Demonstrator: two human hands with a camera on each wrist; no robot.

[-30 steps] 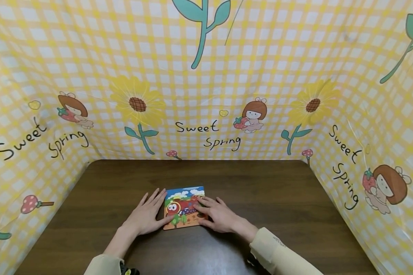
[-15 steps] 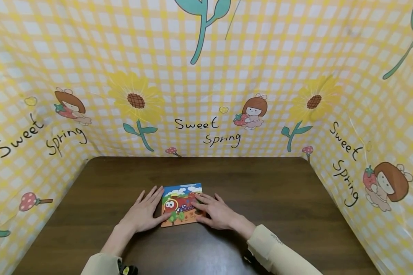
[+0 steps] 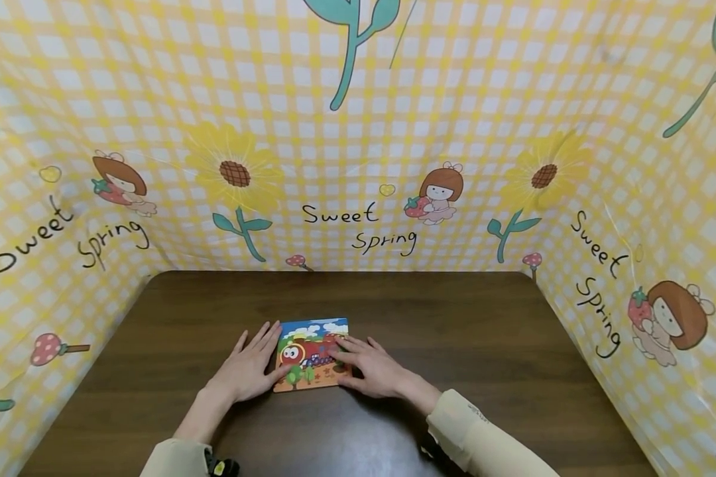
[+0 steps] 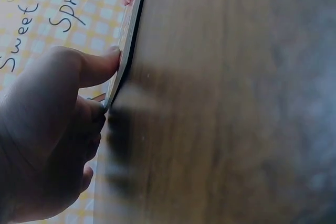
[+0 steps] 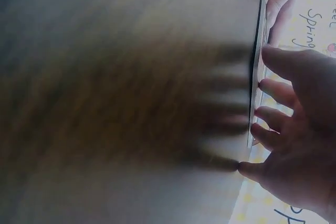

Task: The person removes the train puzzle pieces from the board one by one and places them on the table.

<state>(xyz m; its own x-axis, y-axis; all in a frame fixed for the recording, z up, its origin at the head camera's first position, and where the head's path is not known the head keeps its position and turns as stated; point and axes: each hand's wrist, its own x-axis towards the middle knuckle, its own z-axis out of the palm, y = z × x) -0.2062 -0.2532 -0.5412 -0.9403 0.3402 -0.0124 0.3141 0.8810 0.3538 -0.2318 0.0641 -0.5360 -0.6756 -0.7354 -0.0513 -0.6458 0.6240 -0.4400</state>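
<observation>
A thin square puzzle board with a red cartoon train printed on it lies flat on the brown table, between both hands. My left hand lies along its left edge, fingers extended. In the left wrist view, the left thumb rests on the board's top face near a corner. My right hand spreads over the right side, several fingertips on the picture and the thumb at the lower right. The little finger reaches past the board's edge to the table in the right wrist view.
The wooden table has rounded far corners. A yellow checked cloth with flowers and lettering hangs behind it and on both sides. Light sleeves cover my forearms, and a dark band shows at the left wrist.
Both hands and the puzzle board have shifted slightly to the left across the table. The head view has tilted a little. Finger positions on the board look about the same.
</observation>
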